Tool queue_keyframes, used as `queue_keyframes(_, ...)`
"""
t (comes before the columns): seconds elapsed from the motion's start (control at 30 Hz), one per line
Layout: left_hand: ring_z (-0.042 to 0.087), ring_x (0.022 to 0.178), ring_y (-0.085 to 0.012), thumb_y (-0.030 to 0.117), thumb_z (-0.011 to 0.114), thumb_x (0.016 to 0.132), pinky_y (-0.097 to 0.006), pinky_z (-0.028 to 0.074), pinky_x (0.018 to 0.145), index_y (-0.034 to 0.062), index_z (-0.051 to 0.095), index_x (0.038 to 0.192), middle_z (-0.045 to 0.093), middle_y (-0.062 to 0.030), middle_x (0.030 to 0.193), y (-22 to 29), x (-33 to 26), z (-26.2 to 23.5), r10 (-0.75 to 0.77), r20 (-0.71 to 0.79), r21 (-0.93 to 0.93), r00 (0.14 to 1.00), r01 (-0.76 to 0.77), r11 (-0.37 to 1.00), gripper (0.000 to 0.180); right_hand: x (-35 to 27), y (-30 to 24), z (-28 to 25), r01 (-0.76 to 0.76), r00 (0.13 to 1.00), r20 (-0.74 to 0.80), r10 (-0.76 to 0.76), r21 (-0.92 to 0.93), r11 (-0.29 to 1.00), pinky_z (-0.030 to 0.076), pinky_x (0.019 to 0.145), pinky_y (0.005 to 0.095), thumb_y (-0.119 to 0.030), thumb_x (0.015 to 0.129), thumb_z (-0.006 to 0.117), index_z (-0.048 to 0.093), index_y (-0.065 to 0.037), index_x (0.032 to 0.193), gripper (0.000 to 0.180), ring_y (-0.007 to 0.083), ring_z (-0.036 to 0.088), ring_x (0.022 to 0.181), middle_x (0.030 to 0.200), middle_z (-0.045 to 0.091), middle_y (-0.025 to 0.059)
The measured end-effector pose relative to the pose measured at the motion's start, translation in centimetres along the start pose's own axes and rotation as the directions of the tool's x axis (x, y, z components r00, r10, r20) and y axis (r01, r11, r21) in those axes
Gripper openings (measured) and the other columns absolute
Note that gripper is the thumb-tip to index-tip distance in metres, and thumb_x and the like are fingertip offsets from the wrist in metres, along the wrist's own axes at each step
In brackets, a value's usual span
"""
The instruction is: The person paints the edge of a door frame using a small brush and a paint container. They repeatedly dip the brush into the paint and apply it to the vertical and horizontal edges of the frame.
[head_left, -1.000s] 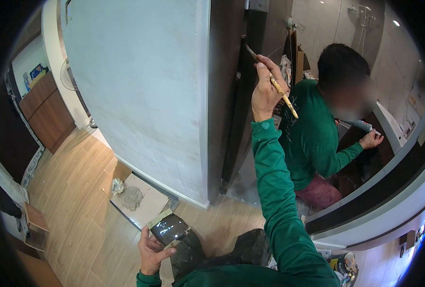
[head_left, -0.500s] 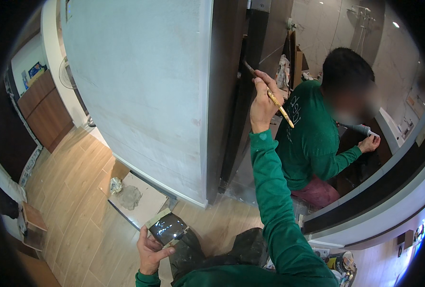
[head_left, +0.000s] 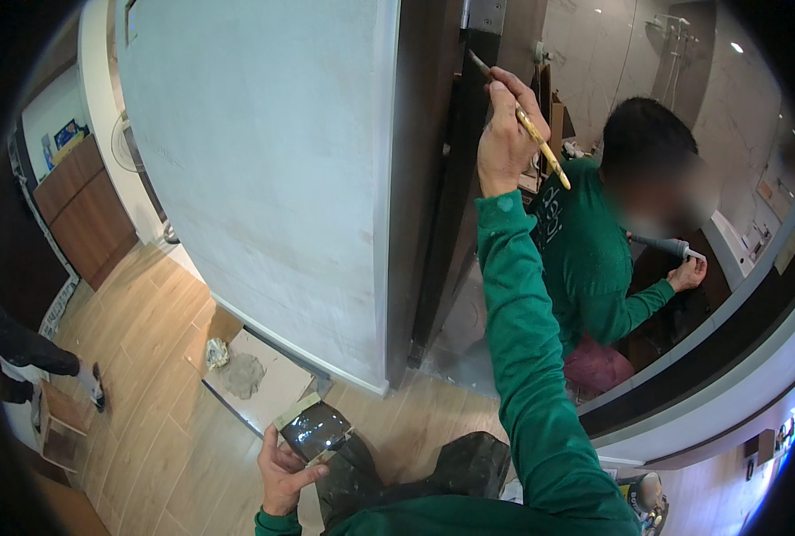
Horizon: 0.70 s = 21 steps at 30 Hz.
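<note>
My right hand [head_left: 507,134] is raised and closed around a paintbrush [head_left: 549,156] with a yellow, stained wooden handle. Its bristle tip points up and left, at the dark door frame [head_left: 479,94]; whether it touches the surface I cannot tell. Low in front of me, my left hand [head_left: 283,473] grips the edge of a small open container [head_left: 315,431] of glossy dark liquid, with pale, tape-like strips along its rim. The thumb lies at the near edge, and the other fingers are partly hidden beneath.
A co-worker in a green top [head_left: 585,241] crouches to the right, holding a sealant gun [head_left: 670,246]. A pale wall panel [head_left: 263,161] stands left of the frame. On the floor lies a board [head_left: 272,362] bearing a grey patch. Another person's leg [head_left: 49,348] shows far left. Cans [head_left: 646,496] stand lower right.
My right hand and the paintbrush have moved up along the door frame and slightly right. A person's leg has come into view at far left. My left hand stays nearly still.
</note>
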<state>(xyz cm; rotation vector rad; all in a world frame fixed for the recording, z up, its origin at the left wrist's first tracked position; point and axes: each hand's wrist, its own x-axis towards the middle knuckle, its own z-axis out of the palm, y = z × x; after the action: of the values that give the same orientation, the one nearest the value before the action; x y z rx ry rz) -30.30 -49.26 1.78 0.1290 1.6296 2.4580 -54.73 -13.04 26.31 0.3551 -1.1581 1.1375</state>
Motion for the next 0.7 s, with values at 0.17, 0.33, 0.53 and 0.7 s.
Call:
queue_keyframes(0.17, 0.063, 0.116, -0.031, -0.009, 0.087, 0.062, -0.041, 0.055, 0.096, -0.0025, 0.034, 0.143, 0.062, -0.0209, 0.128, 0.0, 0.1, 0.0, 0.022, -0.006, -0.011, 1.0, -0.023, 1.0, 0.096, 1.1, 0.1, 0.8, 0.012, 1.0, -0.007, -0.012, -0.026, 1.0, 0.051, 0.073, 0.0269, -0.01, 0.092, 0.063, 0.074, 0.001, 0.104, 0.019, 0.0125, 0.065, 0.081, 0.091, 0.072, 0.0068)
queue_keyframes(0.33, 0.063, 0.117, -0.0309, -0.009, 0.087, 0.062, -0.042, 0.055, 0.098, -0.0026, 0.034, 0.143, 0.061, -0.0209, 0.128, 0.0, 0.1, 0.0, 0.013, -0.011, -0.015, 1.0, -0.013, 1.0, 0.097, 2.1, 0.4, 1.4, 0.048, 0.999, -0.024, -0.048, -0.032, 0.998, 0.051, 0.073, 0.027, -0.01, 0.091, 0.064, 0.074, 0.001, 0.103, 0.019, 0.0124, 0.065, 0.08, 0.09, 0.072, 0.0065)
queue_keyframes(0.53, 0.062, 0.119, -0.0307, -0.01, 0.086, 0.063, -0.043, 0.052, 0.101, -0.0024, 0.035, 0.143, 0.061, -0.0207, 0.129, -0.2, 0.2, -0.2, 0.039, -0.002, -0.019, 0.999, -0.039, 0.999, 0.096, 1.8, 0.4, 1.2, 0.013, 1.0, -0.017, -0.015, -0.083, 0.996, 0.051, 0.074, 0.0279, -0.01, 0.091, 0.064, 0.075, 0.0, 0.103, 0.019, 0.0133, 0.065, 0.081, 0.09, 0.073, 0.007)
queue_keyframes(0.7, 0.062, 0.119, -0.0306, -0.011, 0.085, 0.063, -0.042, 0.052, 0.101, -0.0023, 0.035, 0.143, 0.061, -0.0206, 0.129, -0.1, 0.0, -0.2, 0.018, 0.001, -0.024, 1.0, -0.018, 1.0, 0.095, 1.5, -0.1, 0.7, -0.04, 0.999, -0.002, 0.04, -0.05, 0.998, 0.052, 0.075, 0.028, -0.011, 0.091, 0.064, 0.075, 0.0, 0.103, 0.019, 0.0141, 0.066, 0.082, 0.091, 0.073, 0.0078)
